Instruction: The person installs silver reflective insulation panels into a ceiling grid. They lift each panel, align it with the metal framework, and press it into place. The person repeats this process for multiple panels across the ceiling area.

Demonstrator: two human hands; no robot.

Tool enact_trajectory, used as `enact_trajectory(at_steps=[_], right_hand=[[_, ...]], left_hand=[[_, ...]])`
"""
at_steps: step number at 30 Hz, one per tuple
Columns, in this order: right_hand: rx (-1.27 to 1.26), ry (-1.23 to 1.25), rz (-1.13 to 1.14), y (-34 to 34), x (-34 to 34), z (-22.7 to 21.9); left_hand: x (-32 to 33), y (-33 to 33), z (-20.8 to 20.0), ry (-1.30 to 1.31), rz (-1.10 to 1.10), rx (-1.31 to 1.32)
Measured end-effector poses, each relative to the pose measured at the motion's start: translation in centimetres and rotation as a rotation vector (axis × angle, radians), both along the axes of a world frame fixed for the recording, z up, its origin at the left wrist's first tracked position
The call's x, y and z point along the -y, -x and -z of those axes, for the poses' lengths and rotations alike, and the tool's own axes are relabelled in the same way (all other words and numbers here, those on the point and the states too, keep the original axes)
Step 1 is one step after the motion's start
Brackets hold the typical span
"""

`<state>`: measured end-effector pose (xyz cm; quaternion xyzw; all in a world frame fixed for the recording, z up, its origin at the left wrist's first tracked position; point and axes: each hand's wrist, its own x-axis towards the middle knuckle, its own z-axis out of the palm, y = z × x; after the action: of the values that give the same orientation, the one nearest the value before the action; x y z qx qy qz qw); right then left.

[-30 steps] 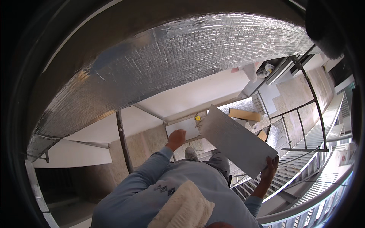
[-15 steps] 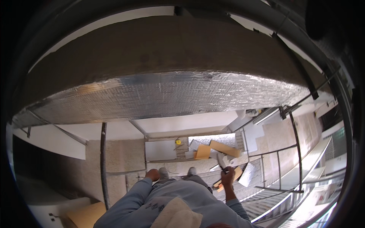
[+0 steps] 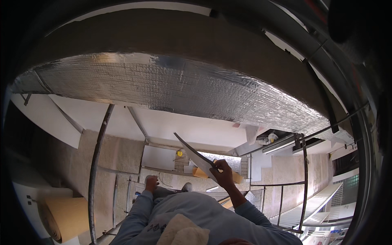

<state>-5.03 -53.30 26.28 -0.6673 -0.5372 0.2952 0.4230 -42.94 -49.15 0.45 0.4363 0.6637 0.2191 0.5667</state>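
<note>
My right hand (image 3: pixel 223 173) is raised in front of my chest, its fingers closed round a long thin strip (image 3: pixel 196 154) with a pale face and a dark edge. The strip slants up and to the left, its far end free in the air. My left hand (image 3: pixel 151 183) hangs low by my left side with curled fingers; whatever may be in them is hidden. Ahead of and above both hands runs a large duct-like body with a silver foil face (image 3: pixel 163 83). Neither hand touches it.
Metal scaffold poles stand at the left (image 3: pixel 100 163) and right (image 3: pixel 305 183). Below lie a grey sheet (image 3: pixel 159 158), a yellow tape-measure-like thing (image 3: pixel 179 153) and tan offcuts (image 3: pixel 200 173). A tan roll (image 3: pixel 67 216) stands at lower left, and white slatted panels (image 3: pixel 322 202) at lower right.
My right hand has risen and come inward with the strip, which now points up to the left. My left hand stays low. The whole view has shifted and tilted.
</note>
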Motion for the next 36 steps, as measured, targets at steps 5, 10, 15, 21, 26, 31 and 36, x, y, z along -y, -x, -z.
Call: enact_trajectory(at_steps=[5, 10, 15, 21, 26, 31, 36], right_hand=[[-0.138, -0.13, -0.014, 1.8, -1.7, -5.0], [-0.707, -0.109, 0.162, 2.0, -2.0, -7.0], [-1.06, -0.162, 0.234, 1.8, -1.7, -6.2], [-0.989, -0.124, 0.43, 0.9, 0.2, -2.9], [-0.983, -0.081, 0.564, -0.3, 2.2, -0.1], [-0.96, -0.16, 0.512, -1.8, 4.0, 1.0], [-0.979, -0.25, 0.566, -3.4, 4.9, -0.3]], left_hand=[[-3.5, 1.5, -3.4, 0.344, -0.413, 0.496], [-8.5, 2.8, -8.9, 0.266, -0.454, 0.629], [-12.2, 3.4, -15.0, 0.129, -0.532, 0.854], [-14.3, 3.5, -19.2, 0.094, -0.537, 0.85], [-15.7, 3.1, -19.5, 0.091, -0.507, 0.83], [-15.5, 1.3, -21.4, -0.129, -0.449, 0.502], [-15.9, -0.2, -23.6, -0.661, -0.136, 0.09]])
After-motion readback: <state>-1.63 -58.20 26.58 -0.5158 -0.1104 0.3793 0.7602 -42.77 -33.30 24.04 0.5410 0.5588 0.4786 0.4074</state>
